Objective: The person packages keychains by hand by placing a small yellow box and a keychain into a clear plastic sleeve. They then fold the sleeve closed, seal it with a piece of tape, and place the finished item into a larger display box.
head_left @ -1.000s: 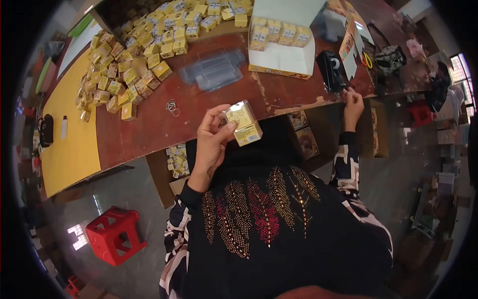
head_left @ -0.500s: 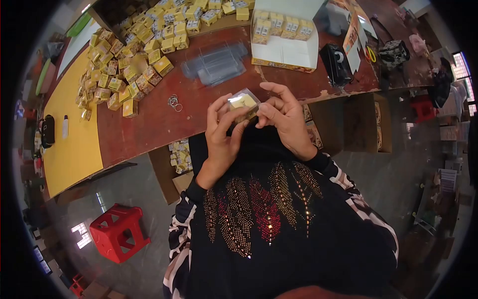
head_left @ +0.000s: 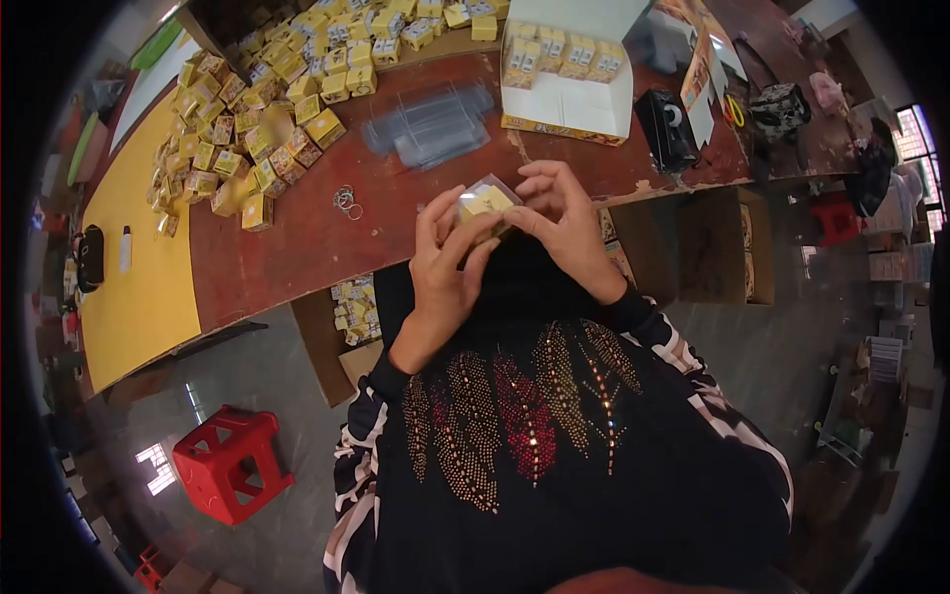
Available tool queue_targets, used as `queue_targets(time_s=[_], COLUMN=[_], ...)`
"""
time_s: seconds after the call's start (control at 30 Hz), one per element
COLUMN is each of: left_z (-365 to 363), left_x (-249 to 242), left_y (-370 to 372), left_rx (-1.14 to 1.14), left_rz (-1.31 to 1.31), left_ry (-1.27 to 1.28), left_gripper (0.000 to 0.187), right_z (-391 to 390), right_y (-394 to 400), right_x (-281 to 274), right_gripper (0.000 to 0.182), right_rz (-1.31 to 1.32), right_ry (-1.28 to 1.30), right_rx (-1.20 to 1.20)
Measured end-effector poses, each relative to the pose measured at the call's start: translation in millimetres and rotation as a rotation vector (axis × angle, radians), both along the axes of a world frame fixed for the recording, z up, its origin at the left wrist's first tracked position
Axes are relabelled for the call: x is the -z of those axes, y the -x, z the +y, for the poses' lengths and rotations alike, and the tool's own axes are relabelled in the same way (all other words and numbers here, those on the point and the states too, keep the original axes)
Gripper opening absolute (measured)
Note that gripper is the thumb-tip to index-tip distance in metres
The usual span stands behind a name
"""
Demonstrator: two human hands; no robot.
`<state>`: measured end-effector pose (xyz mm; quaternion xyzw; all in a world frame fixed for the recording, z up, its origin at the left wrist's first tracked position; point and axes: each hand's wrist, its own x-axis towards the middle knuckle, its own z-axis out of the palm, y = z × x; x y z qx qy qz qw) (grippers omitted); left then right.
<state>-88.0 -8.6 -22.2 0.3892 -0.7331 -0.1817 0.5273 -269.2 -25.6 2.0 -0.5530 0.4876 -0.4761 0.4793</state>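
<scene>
Just off the table's front edge, I hold a small clear plastic box (head_left: 487,191) with a yellow piece inside. My left hand (head_left: 447,255) is closed round its left side and lower edge. On the right, the thumb of my right hand (head_left: 566,226) presses on the box's near right corner, with the fingers bent above and behind; their tips are partly hidden. Flat clear plastic sleeves (head_left: 430,127) lie on the table beyond the box. To the left of them are several metal rings (head_left: 347,202).
Many small yellow boxes (head_left: 256,212) are heaped on the table's left (head_left: 267,272). A white display carton (head_left: 569,104) holding several of them stands at the back. Cardboard boxes (head_left: 717,257) sit under the table, and a red stool (head_left: 233,465) stands on the floor at left.
My right thumb has moved in onto the corner of the clear box, and the right fingers have bent closer together. The left hand keeps its hold.
</scene>
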Motion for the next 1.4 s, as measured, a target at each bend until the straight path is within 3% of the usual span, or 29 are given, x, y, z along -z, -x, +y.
queue_targets(time_s=[0.07, 0.1, 0.17, 0.37, 0.47, 0.53, 0.6, 0.63, 0.67, 0.7, 0.73, 0.8, 0.87, 0.93, 1.07, 1.17, 1.23, 1.4], left_z=[2.3, 3.0, 2.0, 0.5, -0.9, -3.3, -5.1, -5.4, -6.0, -5.9, -5.8, -6.5, -5.9, -5.2, -5.5, -6.5, -6.5, -7.4], left_x=[4.1, 2.0, -1.4, 7.0, 5.2, 4.1, 7.0, 8.5, 11.8, 12.4, 12.6, 14.1, 15.9, 14.3, 15.1, 15.7, 16.1, 20.6], left_y=[1.9, 2.3, 4.2, 6.4, 11.1, 5.5, 2.1, 0.7, 0.0, 0.4, 1.1, 4.7, 6.5, 7.5, 4.4, 2.5, 3.4, 7.0], left_rx=[0.109, 0.162, 0.199, 0.317, 0.361, 0.338, 0.359, 0.364, 0.361, 0.367, 0.369, 0.372, 0.368, 0.355, 0.358, 0.344, 0.356, 0.411], left_rz=[0.244, 0.269, 0.362, 0.511, 0.503, 0.371, 0.395, 0.417, 0.435, 0.432, 0.419, 0.413, 0.383, 0.367, 0.365, 0.404, 0.433, 0.521], left_ry=[-0.284, -0.332, -0.387, -0.579, -0.693, -0.703, -0.708, -0.713, -0.74, -0.741, -0.753, -0.764, -0.749, -0.745, -0.739, -0.756, -0.762, -0.793], left_gripper=[0.043, 0.044, 0.043, 0.041, 0.04, 0.04, 0.039, 0.039, 0.037, 0.037, 0.037, 0.037, 0.038, 0.038, 0.04, 0.039, 0.039, 0.04], right_z=[-3.5, -7.0, -15.7, -24.6, -18.1, -23.2, -41.4, -47.1, -54.4, -57.1, -59.7, -64.0, -68.8, -73.2, -75.5, -64.2, -54.5, -38.0], right_y=[3.7, 7.3, 14.5, 24.0, 37.1, 64.8, 118.9, 159.7, 195.2, 227.2, 251.3, 283.5, 298.5, 299.2, 299.7, 275.1, 261.6, 270.4], right_x=[0.8, 2.0, 6.9, 15.1, 11.2, -4.7, 11.8, 10.4, 16.5, 19.4, 26.0, 33.6, 41.2, 50.1, 61.8, 54.6, 45.2, 84.6], right_gripper=[0.03, 0.03, 0.026, 0.03, 0.049, 0.053, 0.028, 0.017, 0.017, 0.02, 0.02, 0.023, 0.025, 0.024, 0.024, 0.022, 0.022, 0.021], right_rz=[0.187, 0.186, 0.342, 0.285, 0.473, 0.415, 0.137, 0.27, 0.332, 0.64, 0.641, 0.703, 0.619, 0.346, 0.167, 0.092, -0.148, -0.145], right_ry=[0.48, 0.482, 0.697, 0.398, 0.301, 0.358, 0.264, 0.304, 0.35, 0.335, 0.335, 0.056, -0.068, -0.111, -0.038, 0.031, 0.153, 0.106], right_rx=[0.061, 0.062, -0.156, -0.361, -0.418, -0.179, 0.392, 0.612, 0.769, 0.841, 0.848, 0.708, 0.606, 0.539, 0.504, 0.663, 0.773, 0.694])
